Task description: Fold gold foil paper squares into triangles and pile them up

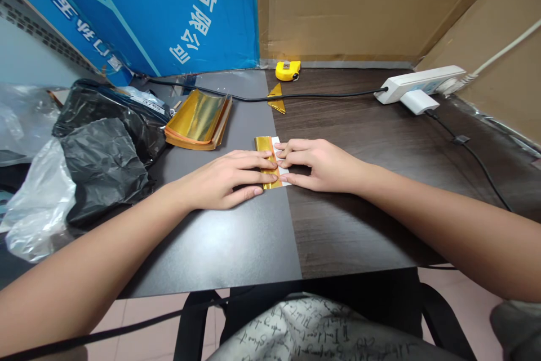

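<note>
A strip of folded gold paper (265,147) with an orange band and a white edge lies flat on the desk, in the middle of the view. From the left, my left hand (226,179) rests its spread fingers on the gold part, palm down. My right hand (319,165) comes from the right, its fingertips on the white edge and the orange band. Both hands press on the paper without wrapping round it, their fingers somewhat apart. The fingers cover part of the paper.
A stack of gold sheets (198,119) stands left of the paper, beside black and clear plastic bags (107,164). Behind are a folded gold triangle (278,103), a yellow tape measure (288,71) and a black cable (329,94). A white power strip (422,82) lies at the right.
</note>
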`<state>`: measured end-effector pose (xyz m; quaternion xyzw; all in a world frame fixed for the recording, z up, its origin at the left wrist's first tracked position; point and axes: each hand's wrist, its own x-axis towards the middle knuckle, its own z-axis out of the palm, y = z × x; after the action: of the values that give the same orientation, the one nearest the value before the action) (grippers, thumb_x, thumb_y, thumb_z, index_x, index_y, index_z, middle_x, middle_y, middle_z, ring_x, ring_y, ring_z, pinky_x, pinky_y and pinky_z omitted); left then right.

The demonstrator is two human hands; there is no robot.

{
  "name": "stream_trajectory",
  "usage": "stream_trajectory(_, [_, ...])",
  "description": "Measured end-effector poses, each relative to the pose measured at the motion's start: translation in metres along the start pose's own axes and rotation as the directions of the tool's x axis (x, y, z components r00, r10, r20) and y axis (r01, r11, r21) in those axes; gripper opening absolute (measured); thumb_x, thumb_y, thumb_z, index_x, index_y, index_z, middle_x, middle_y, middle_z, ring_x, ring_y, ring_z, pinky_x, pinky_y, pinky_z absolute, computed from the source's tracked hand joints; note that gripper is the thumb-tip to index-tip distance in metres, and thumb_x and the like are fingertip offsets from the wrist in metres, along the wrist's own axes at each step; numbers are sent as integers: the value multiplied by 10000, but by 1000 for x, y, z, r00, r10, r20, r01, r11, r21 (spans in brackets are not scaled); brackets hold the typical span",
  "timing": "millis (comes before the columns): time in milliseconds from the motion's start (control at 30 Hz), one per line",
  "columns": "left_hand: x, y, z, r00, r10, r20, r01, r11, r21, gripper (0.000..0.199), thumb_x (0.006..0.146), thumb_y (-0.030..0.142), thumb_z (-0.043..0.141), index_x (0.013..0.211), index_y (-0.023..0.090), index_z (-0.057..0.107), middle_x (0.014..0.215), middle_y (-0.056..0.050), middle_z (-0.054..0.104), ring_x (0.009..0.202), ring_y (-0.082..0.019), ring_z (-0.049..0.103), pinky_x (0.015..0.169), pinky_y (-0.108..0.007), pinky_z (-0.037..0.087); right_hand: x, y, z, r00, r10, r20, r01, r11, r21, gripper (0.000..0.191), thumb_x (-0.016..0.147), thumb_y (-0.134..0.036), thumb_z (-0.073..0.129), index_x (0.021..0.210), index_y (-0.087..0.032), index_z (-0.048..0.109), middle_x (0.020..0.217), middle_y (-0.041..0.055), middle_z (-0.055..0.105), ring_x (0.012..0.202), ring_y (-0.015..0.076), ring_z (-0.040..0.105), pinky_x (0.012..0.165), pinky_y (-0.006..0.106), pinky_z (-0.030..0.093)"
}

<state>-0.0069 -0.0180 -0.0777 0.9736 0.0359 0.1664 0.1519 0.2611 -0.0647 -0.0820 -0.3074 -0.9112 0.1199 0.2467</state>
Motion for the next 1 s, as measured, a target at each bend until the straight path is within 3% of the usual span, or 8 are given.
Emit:
stream_trajectory(467, [1, 1, 0, 1000, 18, -10, -17, 1000, 25, 352, 1002, 239, 558, 1341, 213, 649, 1370, -106, 659, 1391, -271, 546, 1156, -467, 494, 0, -3, 3, 1000, 30, 0, -30, 1000, -8, 207, 983, -311, 596, 982, -147, 722, 1120, 129, 717, 1139, 285, 698, 968, 417, 584])
stream_trajectory(633, [1, 1, -1, 1000, 21, -12, -20, 999, 43, 346, 1001, 241, 556, 1331, 229, 659, 1350, -106, 667, 1387, -267, 549, 1150, -454, 500, 1, -8, 2, 997, 79, 8, -79, 996, -45, 257, 976, -333, 610, 1134, -153, 703, 1131, 126, 715, 1107, 269, 699, 904, 382, 586])
stream_trajectory(733, [1, 1, -1, 1000, 29, -8, -29, 998, 55, 328, 1003, 244, 549, 1306, 203, 668, 1339, -112, 669, 1394, -273, 538, 1146, -460, 502, 1, -10, 0, 994, 109, 19, -107, 992, -69, 303, 965, -332, 627, 1225, -190, 689, 1236, 112, 691, 1092, 246, 700, 862, 354, 587])
stream_trajectory(833, [1, 1, -1, 1000, 29, 11, -30, 997, 68, 326, 1001, 242, 548, 1300, 194, 669, 1375, -113, 643, 1431, -288, 484, 1173, -484, 472, 1, -9, -1, 995, 91, 42, -88, 994, -69, 274, 979, -308, 609, 1208, -205, 717, 1327, 95, 671, 1170, 245, 682, 932, 362, 579])
stream_trajectory(1000, [2, 5, -5, 1000, 3, 1, -3, 993, 117, 289, 986, 290, 579, 1227, 225, 726, 1319, -136, 598, 1356, -309, 455, 1148, -514, 450, 2, -12, 0, 995, 80, 51, -76, 994, -85, 275, 1008, -336, 563, 1119, -169, 752, 1232, 102, 725, 1167, 260, 692, 986, 395, 579])
